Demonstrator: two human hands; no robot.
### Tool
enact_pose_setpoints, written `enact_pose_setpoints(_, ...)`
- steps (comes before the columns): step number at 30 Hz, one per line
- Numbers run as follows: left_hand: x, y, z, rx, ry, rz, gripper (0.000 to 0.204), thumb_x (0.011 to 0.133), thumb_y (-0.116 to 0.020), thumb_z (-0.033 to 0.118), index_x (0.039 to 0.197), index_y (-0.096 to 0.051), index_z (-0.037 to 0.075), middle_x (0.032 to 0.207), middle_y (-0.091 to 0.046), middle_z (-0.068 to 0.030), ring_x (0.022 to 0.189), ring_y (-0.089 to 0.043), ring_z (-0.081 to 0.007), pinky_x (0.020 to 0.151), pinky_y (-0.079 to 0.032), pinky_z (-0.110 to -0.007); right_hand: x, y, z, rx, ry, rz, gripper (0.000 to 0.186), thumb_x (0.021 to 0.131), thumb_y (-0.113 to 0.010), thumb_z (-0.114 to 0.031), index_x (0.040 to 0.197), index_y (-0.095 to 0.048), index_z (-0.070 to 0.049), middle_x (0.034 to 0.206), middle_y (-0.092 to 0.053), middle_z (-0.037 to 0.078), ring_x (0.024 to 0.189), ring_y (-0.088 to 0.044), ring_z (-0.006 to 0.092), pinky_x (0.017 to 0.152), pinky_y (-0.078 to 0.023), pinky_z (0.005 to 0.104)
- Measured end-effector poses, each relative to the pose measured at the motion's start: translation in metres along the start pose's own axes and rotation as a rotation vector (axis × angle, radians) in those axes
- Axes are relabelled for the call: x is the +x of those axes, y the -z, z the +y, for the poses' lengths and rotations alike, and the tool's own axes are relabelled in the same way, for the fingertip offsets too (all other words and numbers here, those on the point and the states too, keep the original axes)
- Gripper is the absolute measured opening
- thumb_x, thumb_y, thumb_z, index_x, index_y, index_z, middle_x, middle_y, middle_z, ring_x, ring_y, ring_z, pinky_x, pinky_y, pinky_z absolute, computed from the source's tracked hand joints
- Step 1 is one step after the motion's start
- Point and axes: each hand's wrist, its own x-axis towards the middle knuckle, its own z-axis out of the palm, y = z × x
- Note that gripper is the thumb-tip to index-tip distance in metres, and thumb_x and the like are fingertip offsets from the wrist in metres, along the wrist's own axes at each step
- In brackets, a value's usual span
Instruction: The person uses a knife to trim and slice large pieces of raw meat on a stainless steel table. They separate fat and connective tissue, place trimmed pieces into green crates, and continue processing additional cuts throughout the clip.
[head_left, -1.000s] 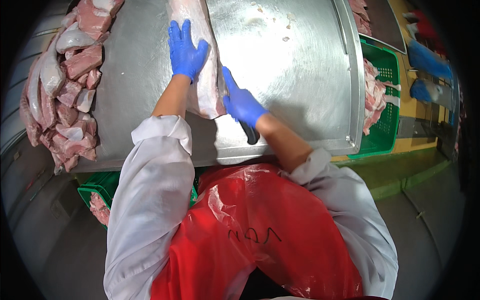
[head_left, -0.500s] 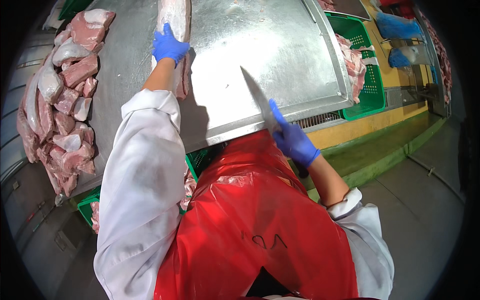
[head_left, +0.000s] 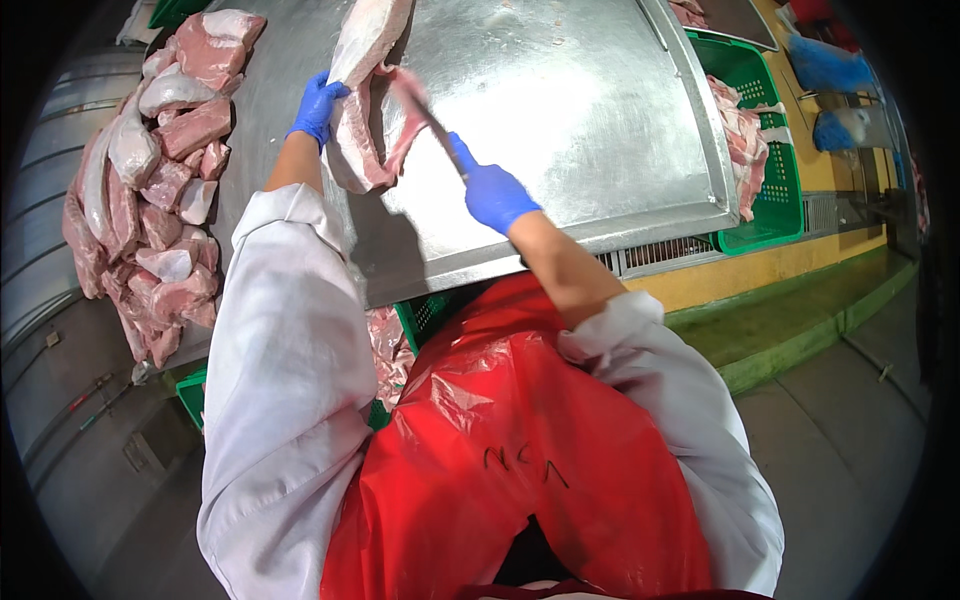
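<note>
A long pale piece of meat [head_left: 368,45] lies at the far left-middle of the metal table [head_left: 560,130]. My left hand [head_left: 317,107], in a blue glove, grips its left edge, with the fingertips partly hidden. In my blue-gloved right hand [head_left: 498,197] is a knife [head_left: 433,122], its blade pointing away and to the left, slightly blurred. The blade's tip end is at a thin pink strip [head_left: 408,128] along the meat's right side. This strip stands off from the piece, still joined near its lower end.
Several pink meat pieces [head_left: 160,190] are heaped along the table's left side. A green crate [head_left: 783,180] with trimmings stands beyond the right edge. Below the front edge, another green crate [head_left: 422,318] sits near meat scraps [head_left: 390,345]. A raised table rim [head_left: 640,232] runs along the front.
My right hand has brought the knife up and left from the near table edge to the meat. My left hand has shifted to the meat's left edge, and a strip now stands apart from it.
</note>
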Motion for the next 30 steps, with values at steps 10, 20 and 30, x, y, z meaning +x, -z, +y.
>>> enact_pose_setpoints(10, 0.008, -0.002, -0.028, -0.087, -0.026, 0.164, 0.064, 0.07, -0.07, 0.014, 0.129, -0.05, -0.005, 0.112, -0.062, -0.0207, 0.098, -0.061, -0.0306, 0.089, -0.05, -0.042, 0.006, 0.04, -0.032, 0.328, -0.064, 0.026, 0.069, 0.098, -0.04, -0.015, 0.158, -0.007, -0.021, 0.089, -0.068, 0.028, 0.067, -0.069, 0.0331, 0.068, -0.056, 0.0448)
enact_pose_setpoints(20, -0.003, -0.019, -0.018, 0.111, -0.023, 0.393, 0.082, 0.067, -0.076, 0.026, 0.136, -0.044, -0.004, 0.13, -0.056, -0.0283, 0.118, -0.057, -0.0367, 0.1, -0.045, -0.04, -0.06, -0.036, -0.029, -0.052, 0.112, -0.191, 0.079, 0.086, -0.048, -0.004, 0.156, -0.011, -0.007, 0.086, -0.068, 0.029, 0.071, -0.067, 0.0437, 0.069, -0.052, 0.054)
enact_pose_setpoints(30, -0.146, -0.142, 0.004, 1.099, -0.523, -0.039, 0.048, 0.086, -0.057, 0.016, 0.133, -0.051, 0.01, 0.122, -0.056, -0.0273, 0.116, -0.055, -0.0414, 0.096, -0.046, -0.047, -0.199, 0.123, 0.066, 0.145, 0.008, -0.073, 0.08, 0.091, -0.048, -0.005, 0.159, -0.011, -0.025, 0.069, -0.064, 0.018, 0.055, -0.061, 0.0314, 0.056, -0.051, 0.0445)
